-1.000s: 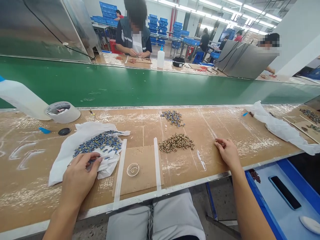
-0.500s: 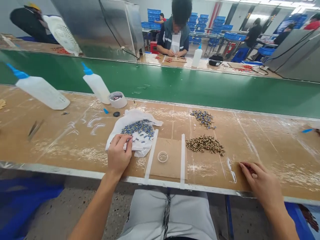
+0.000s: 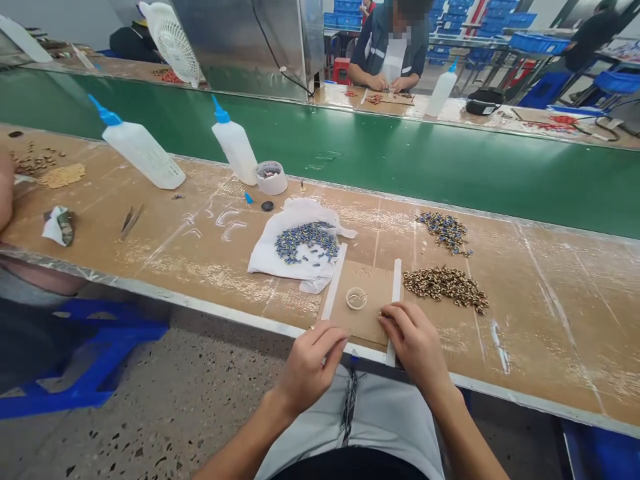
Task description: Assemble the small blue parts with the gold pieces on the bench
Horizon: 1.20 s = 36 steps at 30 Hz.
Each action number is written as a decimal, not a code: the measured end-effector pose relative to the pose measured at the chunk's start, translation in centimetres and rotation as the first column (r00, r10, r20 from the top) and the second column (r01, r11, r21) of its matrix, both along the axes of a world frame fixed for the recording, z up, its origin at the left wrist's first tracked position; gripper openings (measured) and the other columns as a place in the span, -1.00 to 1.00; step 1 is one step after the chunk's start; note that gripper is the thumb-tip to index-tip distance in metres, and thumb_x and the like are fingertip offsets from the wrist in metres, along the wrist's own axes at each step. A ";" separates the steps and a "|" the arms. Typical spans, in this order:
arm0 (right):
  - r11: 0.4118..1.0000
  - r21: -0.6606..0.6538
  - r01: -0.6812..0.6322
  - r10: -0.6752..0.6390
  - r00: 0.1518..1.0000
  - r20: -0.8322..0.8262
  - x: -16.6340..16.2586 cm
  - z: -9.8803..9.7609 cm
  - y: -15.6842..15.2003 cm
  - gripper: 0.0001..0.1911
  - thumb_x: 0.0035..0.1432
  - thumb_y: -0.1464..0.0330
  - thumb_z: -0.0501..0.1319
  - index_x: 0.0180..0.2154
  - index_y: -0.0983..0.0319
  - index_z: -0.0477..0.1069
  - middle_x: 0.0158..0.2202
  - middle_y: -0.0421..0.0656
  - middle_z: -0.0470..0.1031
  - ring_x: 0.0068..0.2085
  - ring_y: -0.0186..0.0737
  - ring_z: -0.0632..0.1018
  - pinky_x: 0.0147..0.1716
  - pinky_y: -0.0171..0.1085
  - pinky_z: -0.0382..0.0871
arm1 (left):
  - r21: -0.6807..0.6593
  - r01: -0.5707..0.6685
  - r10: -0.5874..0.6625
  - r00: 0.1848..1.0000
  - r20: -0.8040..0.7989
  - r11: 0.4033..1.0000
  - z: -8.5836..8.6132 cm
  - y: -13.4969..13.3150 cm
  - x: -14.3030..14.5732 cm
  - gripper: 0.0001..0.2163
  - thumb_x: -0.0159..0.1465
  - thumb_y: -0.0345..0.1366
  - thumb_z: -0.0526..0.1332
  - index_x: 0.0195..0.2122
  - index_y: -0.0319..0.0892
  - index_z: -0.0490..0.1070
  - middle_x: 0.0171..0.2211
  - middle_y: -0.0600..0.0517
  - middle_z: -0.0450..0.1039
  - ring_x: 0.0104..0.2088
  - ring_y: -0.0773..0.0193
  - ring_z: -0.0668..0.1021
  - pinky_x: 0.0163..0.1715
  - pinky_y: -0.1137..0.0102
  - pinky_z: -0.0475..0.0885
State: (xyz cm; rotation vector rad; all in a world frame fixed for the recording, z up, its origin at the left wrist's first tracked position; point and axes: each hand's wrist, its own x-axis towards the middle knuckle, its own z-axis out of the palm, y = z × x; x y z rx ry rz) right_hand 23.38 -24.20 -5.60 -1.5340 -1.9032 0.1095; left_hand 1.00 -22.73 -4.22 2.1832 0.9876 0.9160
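Note:
My left hand [image 3: 313, 363] is closed in a pinch at the table's front edge; whatever lies between its fingertips is too small to make out. My right hand [image 3: 417, 340] pinches a small dark brass-coloured part [image 3: 385, 314] over the right side of a cardboard pad [image 3: 367, 328]. On the pad, between two white tape strips, sits a small round cup [image 3: 356, 299] of whitish stuff with a thin stick in it. Small blue pieces [image 3: 305, 240] lie on white paper [image 3: 265, 257] to the left. A pile of brass-coloured parts [image 3: 445, 285] lies right, with blue-and-brass pieces [image 3: 445, 230] behind.
Two white bottles [image 3: 145, 153] with blue nozzles, one nearer the paper, and a tape roll [image 3: 271, 178] stand at the back left. Tweezers [image 3: 132, 222] lie further left. A green belt [image 3: 370, 150] runs behind the table. Across it a person [image 3: 387, 57] works with small red pieces.
My left hand has left the white paper for the table's front edge. The right hand has come in from the far right to the cardboard pad. The view has shifted left.

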 end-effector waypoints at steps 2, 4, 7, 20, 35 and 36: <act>0.999 -0.043 -0.016 0.014 0.999 -0.044 0.4 0.1 -0.1 -0.86 0.32 0.40 0.15 -0.09 0.19 0.39 -0.19 -0.07 0.50 -0.17 -0.12 0.53 -0.18 -0.18 0.45 | -0.012 -0.032 0.032 0.999 -0.001 0.999 -0.1 -0.1 -0.4 -0.88 0.37 -0.47 0.10 -0.18 -0.17 0.39 -0.33 0.01 0.43 -0.30 0.30 0.46 -0.27 0.42 0.37; 0.996 -0.091 -0.027 0.017 0.994 -0.108 0.9 0.2 -0.5 -0.81 0.32 0.38 0.16 -0.03 0.18 0.37 -0.20 -0.08 0.50 -0.20 -0.15 0.54 -0.19 -0.19 0.47 | -0.025 -0.041 0.041 0.999 0.000 0.999 0.1 -0.2 -0.5 -0.89 0.38 -0.45 0.09 -0.20 -0.17 0.39 -0.35 0.01 0.44 -0.32 0.30 0.46 -0.29 0.42 0.36; 0.983 -0.177 -0.041 0.007 0.982 -0.190 1.3 0.3 -1.1 -0.74 0.32 0.37 0.16 0.04 0.17 0.34 -0.21 -0.10 0.49 -0.25 -0.20 0.54 -0.21 -0.21 0.49 | -0.080 0.020 -0.022 1.000 -0.017 0.997 0.5 -0.4 0.2 -0.86 0.39 -0.43 0.06 -0.20 -0.18 0.40 -0.34 -0.01 0.45 -0.32 0.28 0.47 -0.28 0.41 0.36; 0.909 -0.272 -0.315 0.134 0.841 -0.525 -0.9 3.4 -3.1 -0.55 0.30 0.43 0.18 0.18 0.06 0.24 -0.19 -0.16 0.51 -0.22 -0.26 0.56 -0.16 -0.24 0.50 | -0.577 0.217 -0.067 0.960 0.270 0.787 2.5 0.0 2.0 -0.74 0.30 -0.32 0.27 0.01 -0.20 0.45 -0.20 -0.05 0.56 -0.25 0.25 0.58 -0.22 0.42 0.46; 0.920 -0.378 -0.098 -0.162 0.785 -0.598 0.4 3.2 0.5 -0.66 0.24 0.22 0.26 0.01 0.22 0.42 -0.25 -0.07 0.55 -0.23 -0.15 0.59 -0.22 -0.17 0.55 | -0.505 0.122 -0.009 0.975 0.221 0.854 2.3 2.2 0.4 -0.89 0.26 -0.38 0.28 -0.26 -0.19 0.61 -0.32 -0.02 0.61 -0.31 0.26 0.57 -0.26 0.42 0.44; 0.913 -0.392 -0.114 -0.160 0.785 -0.599 0.1 3.0 1.0 -0.64 0.24 0.20 0.26 0.00 0.24 0.43 -0.26 -0.06 0.55 -0.23 -0.14 0.59 -0.22 -0.16 0.54 | -0.495 0.109 -0.001 0.977 0.213 0.862 2.3 2.4 0.4 -0.90 0.26 -0.38 0.28 -0.26 -0.19 0.61 -0.31 -0.01 0.61 -0.31 0.27 0.57 -0.27 0.43 0.43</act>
